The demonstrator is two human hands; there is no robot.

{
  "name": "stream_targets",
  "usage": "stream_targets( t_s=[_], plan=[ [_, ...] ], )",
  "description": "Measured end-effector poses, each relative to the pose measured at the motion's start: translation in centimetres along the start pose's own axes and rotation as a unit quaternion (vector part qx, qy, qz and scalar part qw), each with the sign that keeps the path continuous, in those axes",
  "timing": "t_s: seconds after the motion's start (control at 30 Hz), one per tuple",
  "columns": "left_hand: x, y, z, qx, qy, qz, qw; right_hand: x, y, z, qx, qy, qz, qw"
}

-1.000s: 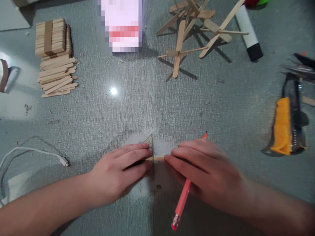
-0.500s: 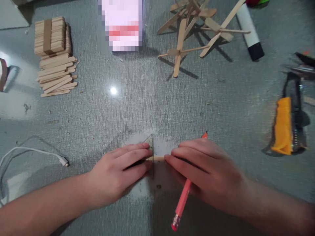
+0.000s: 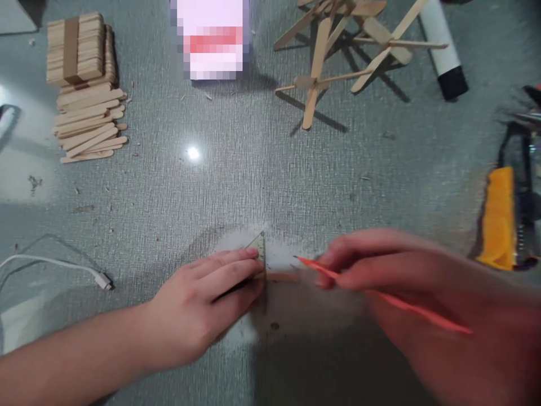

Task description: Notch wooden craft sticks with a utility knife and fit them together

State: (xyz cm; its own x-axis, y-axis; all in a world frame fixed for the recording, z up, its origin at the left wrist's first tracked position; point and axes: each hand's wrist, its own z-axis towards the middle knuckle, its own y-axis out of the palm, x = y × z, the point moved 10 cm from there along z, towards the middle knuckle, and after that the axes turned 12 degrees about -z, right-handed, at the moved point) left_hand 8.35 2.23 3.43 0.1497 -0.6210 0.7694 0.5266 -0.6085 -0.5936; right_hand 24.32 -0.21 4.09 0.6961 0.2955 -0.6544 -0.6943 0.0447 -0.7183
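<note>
My left hand (image 3: 207,296) presses a clear set square (image 3: 261,245) down across a wooden craft stick (image 3: 281,277), its fingers held close together. The upright edge of the set square crosses the stick, and most of both lies hidden under the fingers. To the right, my right hand (image 3: 406,287), smeared by motion, is closed round a red pencil (image 3: 315,265). The pencil's dark tip points left, a little above and beyond the stick's bare right end, apart from it.
A banded bundle of craft sticks (image 3: 87,48) and loose sticks (image 3: 91,124) lie at the back left. A stick structure (image 3: 321,62), a glue stick (image 3: 443,51) and a yellow-black cutter (image 3: 499,217) are toward the right. A white cable (image 3: 63,262) lies left.
My right hand has lifted off the craft stick and moved right, turning the pencil so its tip points left. My left hand stays on the set square. The view has shifted slightly.
</note>
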Motion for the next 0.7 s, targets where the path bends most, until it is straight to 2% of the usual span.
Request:
stream_targets(
  t_s=[0.03, 0.07, 0.1, 0.17, 0.3, 0.47, 0.7],
  plan=[
    [-0.1, -0.1, 0.1, 0.004, -0.006, -0.001, 1.0, 0.1, 0.5, 1.1, -0.015, 0.044, 0.055, 0.997],
    [-0.1, -0.1, 0.1, 0.005, -0.011, -0.002, 1.0, -0.5, 1.0, 1.9, -0.026, 0.045, 0.073, 0.996],
    [-0.1, 0.0, 0.1, 0.002, -0.013, -0.001, 1.0, -0.2, 1.4, 2.5, -0.026, 0.073, 0.06, 0.995],
    [-0.1, 0.1, 0.1, -0.007, -0.013, 0.002, 1.0, -0.3, 2.0, 2.9, -0.011, 0.071, 0.068, 0.995],
    [0.0, 0.3, 0.0, -0.027, -0.006, 0.003, 1.0, -0.2, 3.4, 2.2, -0.026, 0.049, 0.09, 0.994],
    [0.0, 0.4, 0.1, -0.036, -0.001, 0.011, 0.999, -0.6, 3.1, 1.8, -0.013, 0.033, 0.049, 0.998],
    [-0.1, 0.1, 0.5, -0.034, -0.015, 0.004, 0.999, -0.7, 3.3, 1.7, -0.03, 0.036, 0.021, 0.999]
  ],
)
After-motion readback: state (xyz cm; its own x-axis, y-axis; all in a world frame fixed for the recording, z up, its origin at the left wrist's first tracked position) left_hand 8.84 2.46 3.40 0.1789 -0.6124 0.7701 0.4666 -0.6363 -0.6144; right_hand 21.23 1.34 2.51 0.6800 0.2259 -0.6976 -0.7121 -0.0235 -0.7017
